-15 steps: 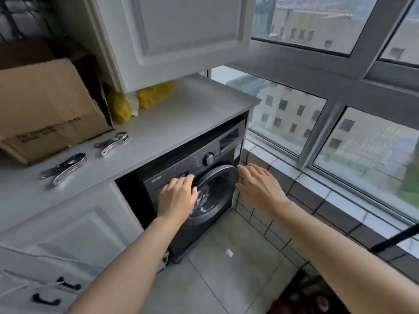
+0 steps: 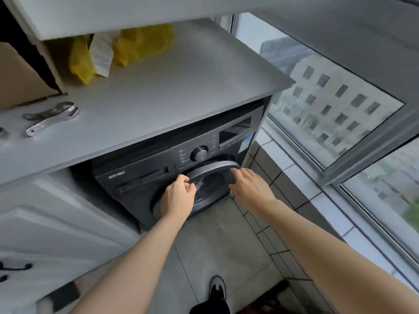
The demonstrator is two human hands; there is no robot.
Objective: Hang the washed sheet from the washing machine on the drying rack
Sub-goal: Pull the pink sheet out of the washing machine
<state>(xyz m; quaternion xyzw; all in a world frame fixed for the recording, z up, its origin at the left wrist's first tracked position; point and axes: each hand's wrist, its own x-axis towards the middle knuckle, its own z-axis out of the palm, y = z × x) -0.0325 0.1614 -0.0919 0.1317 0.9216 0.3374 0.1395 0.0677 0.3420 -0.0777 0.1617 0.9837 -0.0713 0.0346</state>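
A dark grey front-loading washing machine [image 2: 140, 177] sits under a grey countertop [image 2: 170, 91]. Its round door [image 2: 213, 168] has swung a little way out at the top right. My left hand [image 2: 178, 198] is in front of the door with its fingers curled at the door's rim. My right hand [image 2: 249, 184] hovers at the door's right side with the fingers stretched out straight. Something pale shows dimly behind the door glass; the sheet itself cannot be made out. No drying rack is in view.
Yellow bags [image 2: 140, 46], a cardboard box [image 2: 20, 78] and metal clamps [image 2: 52, 116] lie on the countertop. White cabinets [image 2: 56, 223] stand to the left, a tiled sill [image 2: 294, 175] and windows [image 2: 335, 100] to the right. My shoe [image 2: 217, 288] is on the tiled floor.
The camera has come closer and tilted down. My left hand has moved right onto the door's rim and the door has started to open. My right hand has dropped slightly beside it.
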